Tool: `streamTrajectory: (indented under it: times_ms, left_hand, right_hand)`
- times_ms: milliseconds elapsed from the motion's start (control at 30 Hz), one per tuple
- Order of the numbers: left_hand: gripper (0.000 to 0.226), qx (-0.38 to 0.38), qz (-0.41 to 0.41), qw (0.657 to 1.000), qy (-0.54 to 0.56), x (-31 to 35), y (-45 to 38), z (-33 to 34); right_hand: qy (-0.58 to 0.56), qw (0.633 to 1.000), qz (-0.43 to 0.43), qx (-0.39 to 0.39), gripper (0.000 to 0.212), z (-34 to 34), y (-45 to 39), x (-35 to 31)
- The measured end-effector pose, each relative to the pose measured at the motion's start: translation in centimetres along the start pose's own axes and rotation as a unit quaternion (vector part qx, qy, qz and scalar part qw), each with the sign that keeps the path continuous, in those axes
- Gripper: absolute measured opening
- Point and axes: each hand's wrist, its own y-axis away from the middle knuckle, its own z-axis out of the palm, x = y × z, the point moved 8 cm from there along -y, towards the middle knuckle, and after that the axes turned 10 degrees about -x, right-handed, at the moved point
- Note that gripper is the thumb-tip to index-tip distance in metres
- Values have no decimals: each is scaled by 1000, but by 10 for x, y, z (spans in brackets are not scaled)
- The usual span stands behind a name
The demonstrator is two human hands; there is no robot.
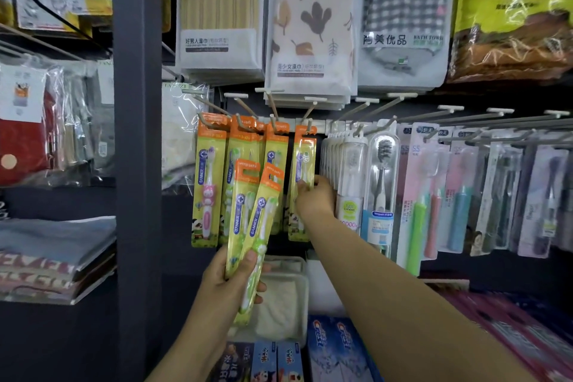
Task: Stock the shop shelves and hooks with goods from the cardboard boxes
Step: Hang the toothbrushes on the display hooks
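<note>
In the head view, the word "BANNER" can be read in white on a blue strip down two children's toothbrush packs (252,226), which are fanned and held upright by the left hand (228,281); the thumb is pressed across their fronts and the fingers are curled behind. These packs are yellow-green cards with orange tops, each holding a green-and-white brush under a clear blister. They are held in front of the hooks, just below the hung rows.

The same "BANNER" strip is seen on a pink-brush pack (207,183) hung on the leftmost hook. A further pack (303,164) hangs from its hook (310,116); its lower part is pinched by the curled fingers of the right hand (314,198).

To the right, a clear toothbrush case (383,183) with a blue label is hung among other brushes. Above, a towel bag (403,18) is printed "BATH TOWEL" beside Chinese characters, and a leaf-patterned towel pack (311,25) hangs next to it. Below, "Crest" is read on blue toothpaste boxes (336,347).
</note>
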Motion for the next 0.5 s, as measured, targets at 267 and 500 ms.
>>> streamTrajectory:
  times_ms: [267,500]
  left_hand:
    - [17,-25,1,1000,-11,6,3,-1]
    - [17,-3,-5,1000,-1,3,2,2]
  right_hand:
    - [32,999,11,-13,31,8,-7,13]
    - [56,995,40,-76,34,27,34,58]
